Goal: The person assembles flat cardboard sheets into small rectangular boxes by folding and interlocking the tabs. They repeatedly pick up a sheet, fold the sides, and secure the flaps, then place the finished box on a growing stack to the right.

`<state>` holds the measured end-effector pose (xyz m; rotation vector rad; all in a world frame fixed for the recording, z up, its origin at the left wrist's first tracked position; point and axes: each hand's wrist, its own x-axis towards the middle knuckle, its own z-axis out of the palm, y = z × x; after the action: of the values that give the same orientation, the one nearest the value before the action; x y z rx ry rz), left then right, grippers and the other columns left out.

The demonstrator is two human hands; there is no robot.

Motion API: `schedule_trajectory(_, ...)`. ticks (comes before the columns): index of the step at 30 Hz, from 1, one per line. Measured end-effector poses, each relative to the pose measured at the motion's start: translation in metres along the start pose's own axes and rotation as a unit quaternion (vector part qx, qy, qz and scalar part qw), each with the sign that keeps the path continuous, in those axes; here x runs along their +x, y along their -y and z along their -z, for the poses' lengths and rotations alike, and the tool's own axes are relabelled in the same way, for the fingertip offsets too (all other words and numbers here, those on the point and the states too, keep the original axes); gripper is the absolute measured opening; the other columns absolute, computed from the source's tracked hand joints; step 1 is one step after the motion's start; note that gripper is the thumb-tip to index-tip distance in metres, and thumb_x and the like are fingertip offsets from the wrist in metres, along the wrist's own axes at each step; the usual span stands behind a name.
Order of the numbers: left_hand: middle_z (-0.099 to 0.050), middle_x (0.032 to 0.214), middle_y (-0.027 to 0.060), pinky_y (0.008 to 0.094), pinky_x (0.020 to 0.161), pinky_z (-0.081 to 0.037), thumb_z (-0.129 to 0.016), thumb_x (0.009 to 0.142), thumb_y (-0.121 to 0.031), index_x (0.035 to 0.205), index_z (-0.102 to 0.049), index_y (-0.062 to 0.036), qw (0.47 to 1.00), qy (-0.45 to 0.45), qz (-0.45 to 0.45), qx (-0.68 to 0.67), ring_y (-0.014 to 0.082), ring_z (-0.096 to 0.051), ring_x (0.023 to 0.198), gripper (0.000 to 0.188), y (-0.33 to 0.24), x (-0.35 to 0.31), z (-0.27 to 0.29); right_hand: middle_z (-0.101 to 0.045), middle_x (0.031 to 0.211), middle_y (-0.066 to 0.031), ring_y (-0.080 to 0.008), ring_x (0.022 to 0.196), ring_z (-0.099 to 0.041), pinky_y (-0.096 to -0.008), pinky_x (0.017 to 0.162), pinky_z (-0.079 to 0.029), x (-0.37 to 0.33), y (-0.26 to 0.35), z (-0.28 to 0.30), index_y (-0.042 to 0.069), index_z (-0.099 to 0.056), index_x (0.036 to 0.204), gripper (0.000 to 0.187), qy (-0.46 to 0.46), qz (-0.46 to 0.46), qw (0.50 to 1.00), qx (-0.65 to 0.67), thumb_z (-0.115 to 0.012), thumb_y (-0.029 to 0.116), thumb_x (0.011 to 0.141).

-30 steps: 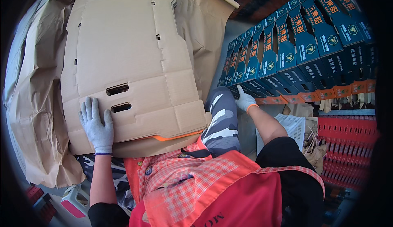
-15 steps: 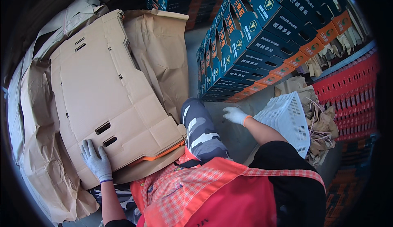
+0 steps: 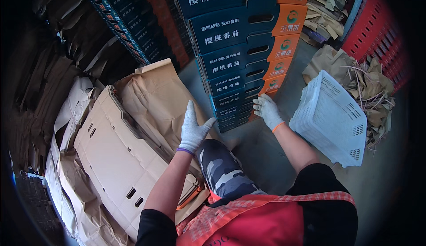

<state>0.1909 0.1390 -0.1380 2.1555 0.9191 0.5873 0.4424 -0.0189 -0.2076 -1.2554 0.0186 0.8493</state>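
Observation:
My left hand, in a white glove, hangs in the air with fingers spread, holding nothing, just left of a tall stack of dark blue and orange cartons. My right hand, also in a white glove, rests its fingertips on the lower cartons of that stack. A flat brown cardboard sheet with slot cut-outs lies to my left on brown paper, near my raised knee in camouflage trousers.
A white plastic basket lies tilted on the concrete floor at my right. Behind it are crumpled brown paper and red crates. More stacked cartons run along the back left.
My left hand has let go of the flat cardboard sheet and risen toward the carton stack. My right hand has reached the stack. The view has swung toward the cartons.

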Motion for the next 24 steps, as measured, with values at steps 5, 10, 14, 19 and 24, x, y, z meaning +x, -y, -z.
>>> schedule_trajectory(5,-0.062,0.12,0.0146,0.0367,0.093,-0.049,-0.085,0.069,-0.017,0.14,-0.031,-0.0095,0.96,0.07,0.093,-0.255,0.0256,-0.061,0.109,0.089,-0.037,0.075,-0.052,-0.067,0.095,-0.0061,-0.0167,0.077,-0.065,-0.0312,0.065,-0.053,0.015,-0.025,-0.015,0.013,-0.052,0.116,0.024,0.031,0.034,0.999,-0.017,-0.053,0.008,0.093)
schedule_trajectory(10,-0.066,0.112,0.0103,0.0334,0.088,-0.051,-0.079,0.076,-0.008,0.125,-0.048,-0.006,0.968,0.081,0.055,-0.231,0.0191,-0.063,0.101,0.059,-0.018,0.092,-0.056,-0.067,0.093,-0.0056,-0.0153,0.079,-0.066,-0.0265,0.074,-0.051,0.045,-0.019,0.009,0.005,-0.058,0.108,0.02,0.076,0.125,0.967,-0.208,-0.051,0.0,0.089)
schedule_trajectory(14,-0.067,0.112,0.0091,0.0323,0.086,-0.051,-0.076,0.08,-0.009,0.121,-0.056,-0.0051,0.972,0.096,0.04,-0.209,0.017,-0.063,0.1,0.046,0.0,0.088,-0.064,-0.063,0.111,-0.0098,-0.0159,0.102,-0.06,-0.0272,0.086,-0.048,0.026,-0.035,0.009,0.007,-0.051,0.127,0.042,0.079,0.141,0.976,-0.145,-0.05,-0.006,0.087)
schedule_trajectory(19,-0.066,0.109,0.0098,0.0328,0.086,-0.052,-0.078,0.076,-0.004,0.125,-0.045,-0.0042,0.957,0.118,0.047,-0.259,0.0188,-0.063,0.098,0.059,0.009,0.089,-0.069,-0.063,0.116,-0.0128,-0.0192,0.11,-0.059,-0.0303,0.094,-0.046,-0.092,-0.095,-0.01,0.008,-0.045,0.137,0.051,0.053,0.171,0.97,-0.164,-0.05,-0.008,0.089)
schedule_trajectory(24,-0.06,0.12,0.015,0.036,0.092,-0.048,-0.076,0.076,-0.005,0.134,-0.036,-0.0059,0.988,0.089,0.007,-0.123,0.0263,-0.06,0.108,0.07,0.007,0.08,-0.061,-0.068,0.108,-0.0129,-0.0199,0.101,-0.064,-0.0308,0.09,-0.048,-0.124,-0.083,0.015,0.004,-0.063,0.118,0.03,0.252,0.013,0.886,-0.388,-0.06,0.012,0.089)
